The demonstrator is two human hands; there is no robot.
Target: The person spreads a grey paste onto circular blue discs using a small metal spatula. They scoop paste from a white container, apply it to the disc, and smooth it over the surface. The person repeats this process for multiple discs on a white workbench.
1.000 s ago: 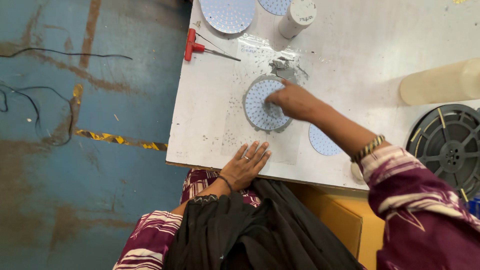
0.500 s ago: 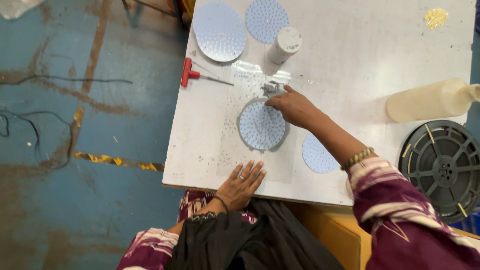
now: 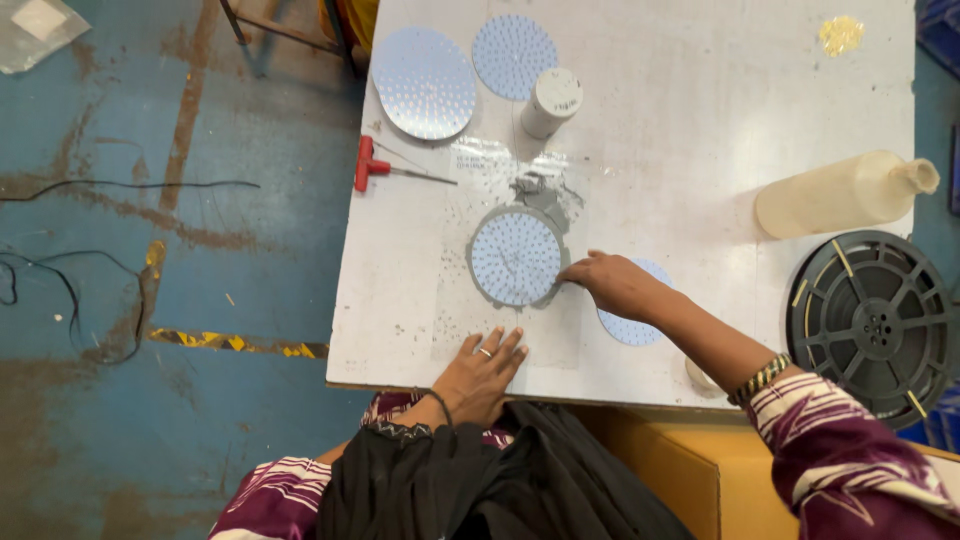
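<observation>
White table [image 3: 700,120], scuffed and speckled, seen from above over a blue stained floor [image 3: 150,300] w/ a loose black cable [image 3: 70,300]. Centre of table: a round dotted disc [image 3: 516,258] lying flat on a grey ring of paste. Right hand [image 3: 615,284] sits just right of the disc — fingertips touching its edge, fingers loosely curled, not gripping anything. Left hand [image 3: 482,368] lies flat on the table below the disc, fingers spread, holding nothing. A second disc [image 3: 632,322] is partly hidden under the right hand. Above the disc: grey paste smear [image 3: 540,190], white tube [image 3: 551,102], two more discs [image 3: 424,82] [image 3: 514,56]. Upper left of it — a red-handled tool [image 3: 385,171]. Far right of disc: cream bottle [image 3: 845,194] on its side, black reel [image 3: 878,320].
</observation>
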